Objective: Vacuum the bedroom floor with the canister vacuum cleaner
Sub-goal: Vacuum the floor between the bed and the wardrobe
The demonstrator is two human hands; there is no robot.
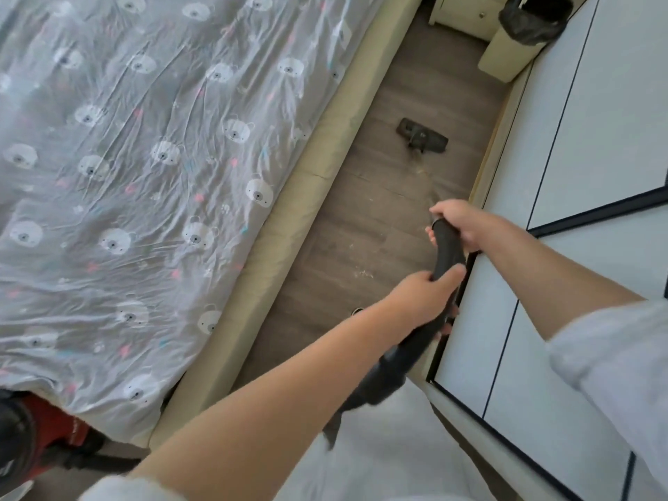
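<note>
Both hands grip the black curved vacuum handle (pixel 448 247). My right hand (pixel 461 222) holds its upper end and my left hand (pixel 421 296) wraps around it lower down. The black hose (pixel 390 374) runs back from the handle toward my body. The wand is blurred and barely visible. The black floor nozzle (pixel 423 135) lies flat on the grey wood floor (pixel 361 226), ahead in the narrow aisle. The red and black canister (pixel 32 439) sits at the bottom left, partly hidden by the bed corner.
A bed (pixel 126 175) with a bear-print sheet and beige frame (pixel 285 233) borders the aisle on the left. White wardrobe doors (pixel 578 139) line the right. A bin with a black bag (pixel 524 27) and a white cabinet (pixel 466 12) stand at the far end.
</note>
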